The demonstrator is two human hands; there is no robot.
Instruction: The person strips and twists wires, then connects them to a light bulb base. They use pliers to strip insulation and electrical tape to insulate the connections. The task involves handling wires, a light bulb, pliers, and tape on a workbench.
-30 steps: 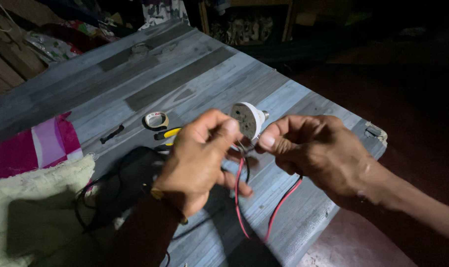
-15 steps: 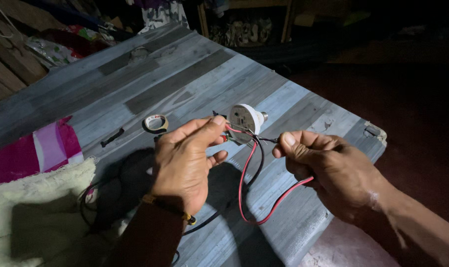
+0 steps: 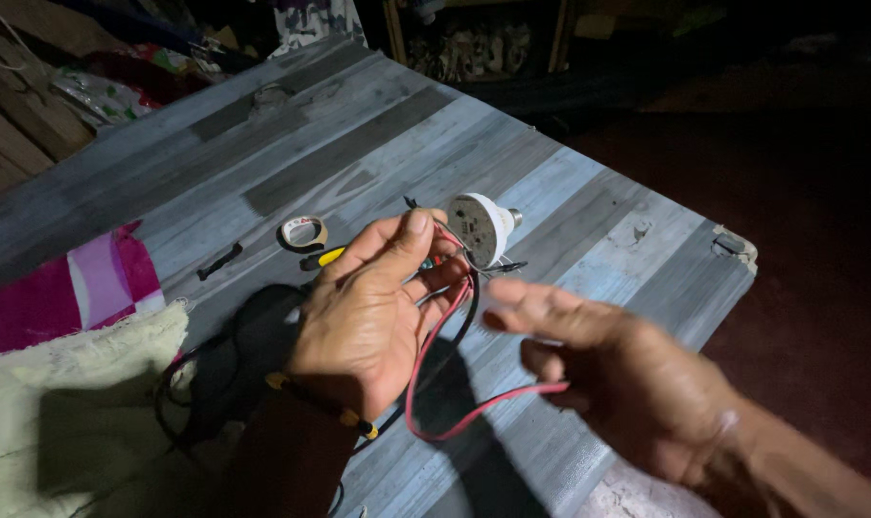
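The left hand (image 3: 364,321) is raised over the grey wooden table (image 3: 378,144), thumb and fingers pinched on the upper ends of a red wire (image 3: 426,360) and a black wire (image 3: 469,307) that hang down from the grip in a loop. Just beyond those fingertips lies the opened LED bulb (image 3: 482,228), on its side on the table, its flat round circuit face turned toward the hand and its metal screw base pointing away; the wire ends run up toward that face, though whether they are joined to it cannot be told. The right hand (image 3: 618,374) (blurred in the picture) hovers on the near side of the bulb, well below it, its fingers spread loose and gripping nothing; the low end of the red wire passes just under its fingers, and contact cannot be made out. To the left of the bulb sits a small roll of tape (image 3: 303,230), with a yellow-handled tool (image 3: 325,257) partly hidden behind the left hand and a short black piece (image 3: 220,261) farther left. A dark bag (image 3: 229,360) lies under the left wrist, and pale green cloth (image 3: 66,403) and pink cloth (image 3: 66,297) cover the table's far left.
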